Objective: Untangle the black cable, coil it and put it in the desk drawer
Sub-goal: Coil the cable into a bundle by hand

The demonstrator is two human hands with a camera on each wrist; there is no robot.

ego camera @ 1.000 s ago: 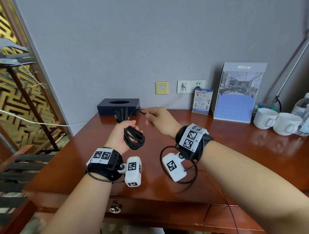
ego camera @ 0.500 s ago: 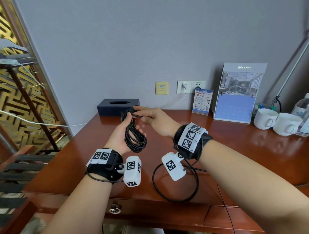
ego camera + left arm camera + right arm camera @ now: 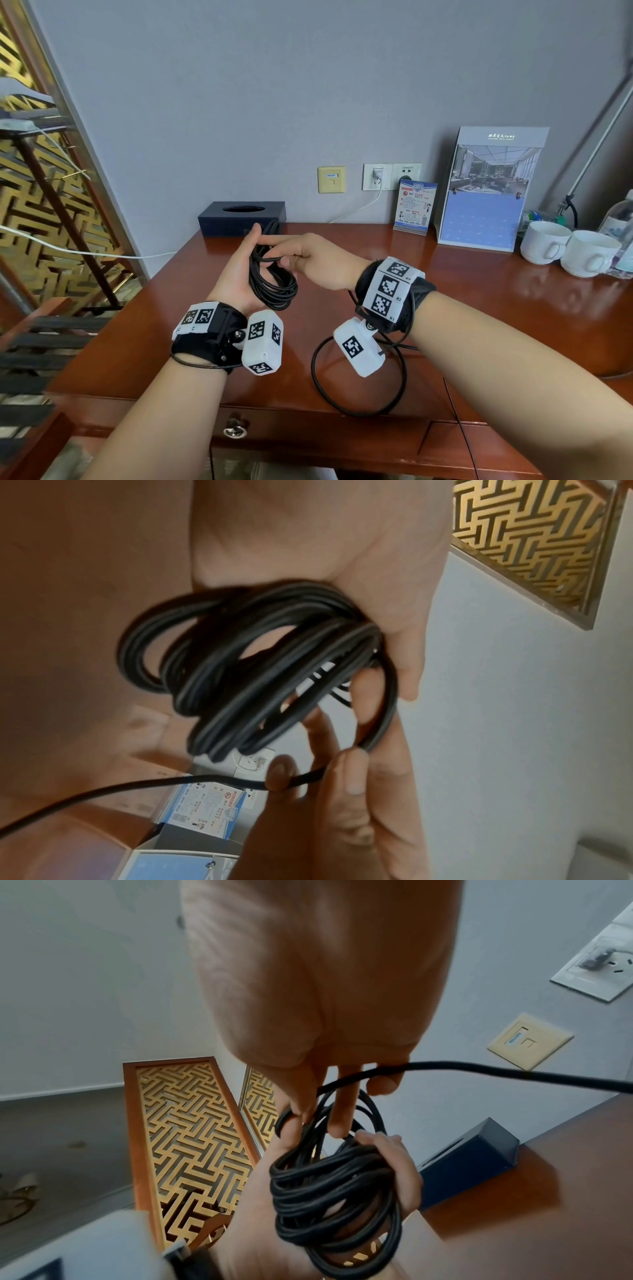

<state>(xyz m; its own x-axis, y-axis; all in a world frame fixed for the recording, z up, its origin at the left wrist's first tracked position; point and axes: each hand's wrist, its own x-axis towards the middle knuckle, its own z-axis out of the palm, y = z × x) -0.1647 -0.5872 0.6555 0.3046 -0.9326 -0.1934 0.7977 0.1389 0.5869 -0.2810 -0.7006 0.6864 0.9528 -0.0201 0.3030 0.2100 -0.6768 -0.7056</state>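
Observation:
My left hand (image 3: 239, 274) holds a coil of black cable (image 3: 272, 284) above the wooden desk (image 3: 513, 308), palm up and thumb raised. In the right wrist view its fingers (image 3: 394, 1161) curl round the coil (image 3: 329, 1191). My right hand (image 3: 301, 257) pinches a strand of the same cable right at the top of the coil; the left wrist view shows the pinch (image 3: 284, 777) beside the coil (image 3: 274, 669). The free tail lies as one loose loop (image 3: 356, 409) on the desk under my right wrist. The desk drawer (image 3: 308, 431), with a ring pull (image 3: 235, 428), is closed.
A dark tissue box (image 3: 243, 219) sits at the back left, a leaflet stand (image 3: 414, 207) and a calendar card (image 3: 486, 192) at the back. Two white cups (image 3: 544, 241) and a water bottle (image 3: 620, 222) stand far right. A gold lattice screen (image 3: 41, 205) is at the left.
My right hand has moved left and carried its strand onto the top of the coil. The loose loop on the desk has widened and slid nearer the front edge.

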